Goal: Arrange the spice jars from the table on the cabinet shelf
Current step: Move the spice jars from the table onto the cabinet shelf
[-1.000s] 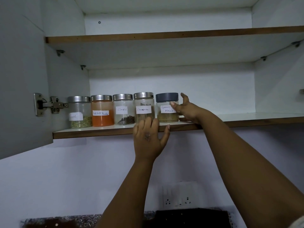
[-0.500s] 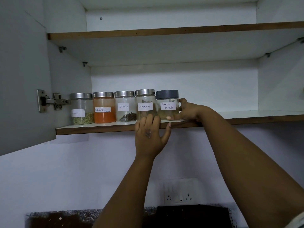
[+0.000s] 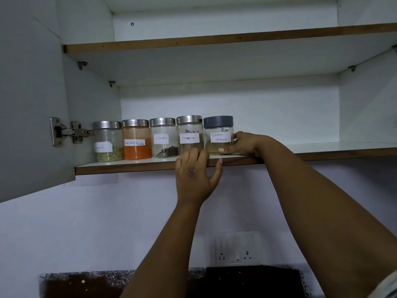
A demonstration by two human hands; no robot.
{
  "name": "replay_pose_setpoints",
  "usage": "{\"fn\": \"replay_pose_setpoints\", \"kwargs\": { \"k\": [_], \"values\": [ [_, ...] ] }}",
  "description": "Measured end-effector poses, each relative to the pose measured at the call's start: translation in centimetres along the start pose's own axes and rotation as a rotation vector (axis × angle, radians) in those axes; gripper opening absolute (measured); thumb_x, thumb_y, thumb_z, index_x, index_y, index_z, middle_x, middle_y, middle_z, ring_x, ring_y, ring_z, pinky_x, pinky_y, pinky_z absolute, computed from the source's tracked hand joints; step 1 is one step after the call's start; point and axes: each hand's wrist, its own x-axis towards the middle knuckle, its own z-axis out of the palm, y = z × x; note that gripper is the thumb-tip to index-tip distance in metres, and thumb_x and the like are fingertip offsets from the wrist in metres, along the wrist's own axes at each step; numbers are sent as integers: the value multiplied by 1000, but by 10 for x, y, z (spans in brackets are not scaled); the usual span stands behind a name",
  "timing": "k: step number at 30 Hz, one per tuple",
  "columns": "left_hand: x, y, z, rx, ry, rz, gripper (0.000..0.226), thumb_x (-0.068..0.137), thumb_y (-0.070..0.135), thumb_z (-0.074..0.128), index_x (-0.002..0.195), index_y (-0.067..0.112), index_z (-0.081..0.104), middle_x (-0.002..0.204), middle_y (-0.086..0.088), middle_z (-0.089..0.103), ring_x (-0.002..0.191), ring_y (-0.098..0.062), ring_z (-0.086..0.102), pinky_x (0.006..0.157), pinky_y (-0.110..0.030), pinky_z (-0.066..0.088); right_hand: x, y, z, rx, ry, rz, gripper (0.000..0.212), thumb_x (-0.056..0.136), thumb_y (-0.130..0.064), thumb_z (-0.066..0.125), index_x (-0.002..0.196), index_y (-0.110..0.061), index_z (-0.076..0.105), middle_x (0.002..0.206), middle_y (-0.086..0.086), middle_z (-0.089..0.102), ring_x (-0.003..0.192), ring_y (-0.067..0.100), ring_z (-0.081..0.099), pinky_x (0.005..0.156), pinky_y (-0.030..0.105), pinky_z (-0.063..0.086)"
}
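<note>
White cabinet walls frame the lower shelf [image 3: 133, 167], where five jars line up from nine o'clock toward centre, ending with the Garam Masala jar [image 3: 219, 135] at the right end, touching the Cinnamon jar [image 3: 190, 134]. My right hand [image 3: 247, 143] wraps the Garam Masala jar's three o'clock side, thumb low in front, while my left hand [image 3: 196, 177] rests spread on the shelf edge at six o'clock, gripping nothing. Clear-walled, grey-lidded, barely filled, it probably feels light, rigid, slick and breakable, so I'd hold mid-body.
</note>
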Motion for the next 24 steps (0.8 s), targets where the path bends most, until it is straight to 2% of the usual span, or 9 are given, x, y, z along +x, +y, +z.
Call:
{"fn": "replay_pose_setpoints", "kwargs": {
  "k": [5,10,13,15,18,20,22,24],
  "values": [
    [-1,0,0,1,-5,-1,30,90,46,55,87,16,60,86,1,54,84,-16,49,80,-30,36,-4,-2,0,-15,-27,4,86,75,-51,77,142,-10,42,141,7,50,122,25,51,104,36,41],
    [-1,-7,0,78,-12,82,31,92,45,54,89,15,61,87,-2,54,82,-19,49,76,-32,37,-17,-6,-2,-100,31,94,115,71,-60,75,149,-2,16,150,14,34,131,31,42,91,36,39],
    [-1,-8,-1,108,-24,98,32,93,46,51,90,15,60,88,-2,54,83,-19,49,76,-32,36,-25,-7,2,-85,38,117,125,66,-70,72,150,-2,9,153,15,32,135,32,39,100,40,38],
    [-1,-6,-3,107,-32,81,32,93,45,52,90,14,59,88,-2,54,83,-20,49,77,-32,35,-35,-5,7,-76,34,141,128,62,-82,62,153,-8,11,156,13,29,138,32,36,108,44,34],
    [-2,1,-9,97,-55,47,32,93,44,52,91,13,58,90,-3,53,85,-21,50,80,-32,35,-59,-1,12,-362,97,102,109,73,-91,26,148,-12,34,150,11,41,133,30,43,103,44,34],
    [-3,6,-15,90,-71,30,33,92,45,54,92,12,58,92,-5,54,88,-23,51,84,-34,36,-77,7,15,-523,201,9,96,80,-87,15,140,-19,47,140,8,53,126,29,50,98,43,36],
    [-10,9,-22,87,-88,22,36,89,44,56,99,10,59,99,-8,57,95,-28,54,92,-39,39,-95,27,21,-579,350,-137,78,85,-79,30,138,-25,49,137,6,54,126,27,48,103,43,32],
    [-27,15,-29,64,-123,-17,48,86,39,60,121,7,57,121,-12,57,114,-32,53,100,-42,40,-115,58,37,-525,507,-296,69,86,-62,54,143,-26,42,145,6,44,138,27,35,112,44,25]
  ]
}}
